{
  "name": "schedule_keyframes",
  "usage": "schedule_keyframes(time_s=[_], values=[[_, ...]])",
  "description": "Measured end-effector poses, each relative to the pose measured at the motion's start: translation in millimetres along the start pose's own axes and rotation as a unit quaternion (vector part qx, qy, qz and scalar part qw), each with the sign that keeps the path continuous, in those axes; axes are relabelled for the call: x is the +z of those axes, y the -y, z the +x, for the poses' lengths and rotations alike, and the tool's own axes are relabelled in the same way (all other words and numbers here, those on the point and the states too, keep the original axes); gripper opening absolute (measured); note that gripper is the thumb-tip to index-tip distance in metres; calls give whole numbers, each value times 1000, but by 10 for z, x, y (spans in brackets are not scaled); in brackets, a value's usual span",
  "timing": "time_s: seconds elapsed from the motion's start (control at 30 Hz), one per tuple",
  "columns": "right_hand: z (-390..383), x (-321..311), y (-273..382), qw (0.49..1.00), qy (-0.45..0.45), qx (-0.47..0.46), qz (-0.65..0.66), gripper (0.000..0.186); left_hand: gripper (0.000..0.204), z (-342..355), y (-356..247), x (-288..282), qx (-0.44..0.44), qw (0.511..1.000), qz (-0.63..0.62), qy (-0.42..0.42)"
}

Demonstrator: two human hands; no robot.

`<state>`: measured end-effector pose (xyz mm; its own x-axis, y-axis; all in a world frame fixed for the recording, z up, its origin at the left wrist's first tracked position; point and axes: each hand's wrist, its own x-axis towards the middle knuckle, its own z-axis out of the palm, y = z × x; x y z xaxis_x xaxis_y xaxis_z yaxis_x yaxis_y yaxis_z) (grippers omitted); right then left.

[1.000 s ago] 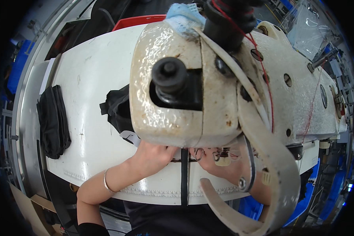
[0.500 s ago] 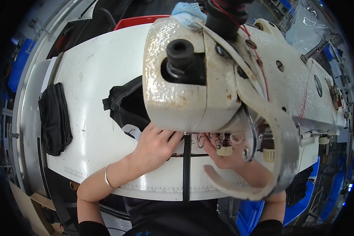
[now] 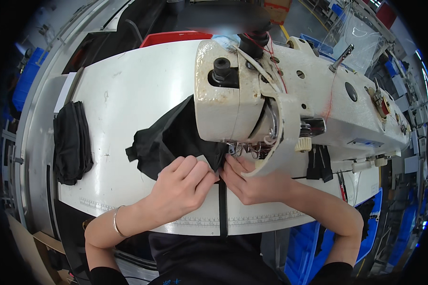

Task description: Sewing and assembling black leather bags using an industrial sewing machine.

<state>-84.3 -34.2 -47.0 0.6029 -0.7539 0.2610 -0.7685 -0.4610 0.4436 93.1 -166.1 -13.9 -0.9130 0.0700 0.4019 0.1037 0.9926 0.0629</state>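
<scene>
A piece of black fabric (image 3: 164,145) lies bunched on the white table, its far part running under the head of a white sewing machine (image 3: 218,109). My left hand (image 3: 185,185) is closed on its near edge, with a small pale tag (image 3: 203,160) showing beside the knuckles. Close by, my right hand (image 3: 257,183) pinches the fabric edge just in front of the needle area, fingertips nearly meeting the left ones. A narrow black strip (image 3: 223,211) runs from between my hands toward the table's front edge. The machine's curved guard partly covers the stitching spot.
Folded black fabric pieces (image 3: 72,142) lie on the table's left side. Dark strips (image 3: 319,164) and a red-handled tool (image 3: 342,186) are at the right. Blue bins (image 3: 302,249) stand below the front right edge. A red tray (image 3: 173,38) is behind the table.
My view has shifted, so the machine head appears smaller and farther. The guard now sits higher, uncovering my right hand. The left hand has curled tighter, and more of the fabric shows.
</scene>
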Motion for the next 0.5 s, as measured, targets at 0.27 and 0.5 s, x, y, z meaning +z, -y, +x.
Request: schedule_keyframes(time_s=[0.27, 0.5], values=[[-91, 258, 173, 928, -148, 239, 246, 22, 37, 110, 48, -70, -97, 994, -40, 36], [-217, 84, 289, 972, 2, 137, 194, 23, 32, 32, 323, 224, -89, 974, -204, 33]])
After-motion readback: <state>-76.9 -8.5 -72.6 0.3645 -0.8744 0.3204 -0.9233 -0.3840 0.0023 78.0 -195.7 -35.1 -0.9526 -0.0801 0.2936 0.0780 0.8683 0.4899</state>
